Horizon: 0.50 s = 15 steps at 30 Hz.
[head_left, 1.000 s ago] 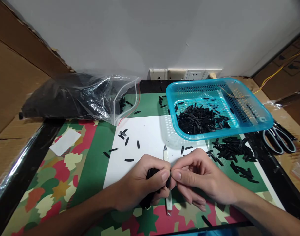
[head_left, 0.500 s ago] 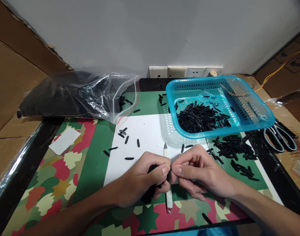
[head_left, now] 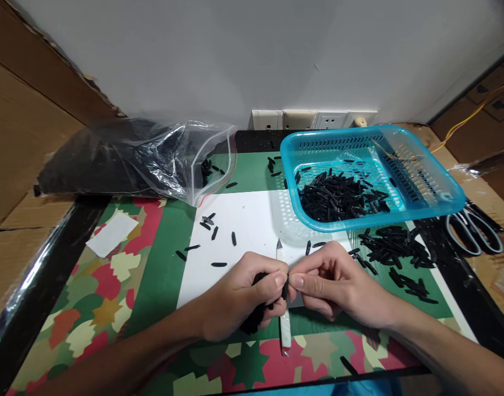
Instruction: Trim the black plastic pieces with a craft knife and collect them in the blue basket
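Note:
My left hand (head_left: 252,300) is closed around a clump of black strips (head_left: 254,318), with one dark piece (head_left: 285,287) jutting past its thumb and fingertip. Against that piece, my right hand (head_left: 332,283) pinches with thumb and forefinger; whatever lies between those two fingertips is too small to make out. Below the hands lies a white pen-like tool (head_left: 280,254) with a grey pointed tip, partly covered by them. Several loose black slivers (head_left: 219,264) are scattered on the white sheet (head_left: 252,220) to the left.
A blue basket (head_left: 371,220) holds a heap of black slivers (head_left: 334,198). More slivers (head_left: 396,246) are piled in front of it, beside scissors (head_left: 475,231). A zip bag (head_left: 153,159) with black contents lies back left. Wall sockets (head_left: 313,119) sit behind.
The fingers of my right hand have curled in slightly under the pinch. Both hands stay together at nearly the same place; the whole view has shifted a little.

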Each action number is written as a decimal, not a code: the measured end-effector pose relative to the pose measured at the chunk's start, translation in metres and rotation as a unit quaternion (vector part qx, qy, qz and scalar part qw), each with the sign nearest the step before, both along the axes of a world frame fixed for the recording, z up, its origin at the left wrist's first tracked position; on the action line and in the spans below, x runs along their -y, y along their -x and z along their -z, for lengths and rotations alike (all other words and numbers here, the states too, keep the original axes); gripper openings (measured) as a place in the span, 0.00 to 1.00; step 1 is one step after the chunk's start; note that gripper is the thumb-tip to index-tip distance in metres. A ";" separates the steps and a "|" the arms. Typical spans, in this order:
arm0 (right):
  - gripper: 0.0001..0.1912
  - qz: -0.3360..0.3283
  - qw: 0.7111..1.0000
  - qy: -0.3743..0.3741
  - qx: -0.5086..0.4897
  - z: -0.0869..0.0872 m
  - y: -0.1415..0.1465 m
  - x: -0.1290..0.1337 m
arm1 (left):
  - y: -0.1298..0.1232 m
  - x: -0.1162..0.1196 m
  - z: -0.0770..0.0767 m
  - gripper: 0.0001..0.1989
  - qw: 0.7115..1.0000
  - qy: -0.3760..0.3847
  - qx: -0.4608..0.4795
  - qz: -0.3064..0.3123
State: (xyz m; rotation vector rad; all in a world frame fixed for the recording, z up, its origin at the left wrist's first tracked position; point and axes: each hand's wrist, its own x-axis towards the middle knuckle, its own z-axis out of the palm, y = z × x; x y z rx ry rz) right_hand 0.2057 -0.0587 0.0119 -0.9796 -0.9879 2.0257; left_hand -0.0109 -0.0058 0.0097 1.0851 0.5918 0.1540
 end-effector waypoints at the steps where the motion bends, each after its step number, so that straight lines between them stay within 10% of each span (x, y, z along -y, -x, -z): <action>1: 0.21 -0.001 1.000 0.000 0.003 0.000 0.000 0.000 | 0.000 0.000 0.000 0.24 1.000 0.000 -0.002 -0.001; 15: 0.13 0.063 0.997 -0.006 0.032 0.012 0.011 0.008 | -0.006 0.004 0.000 0.24 0.998 -0.052 -0.039 -0.006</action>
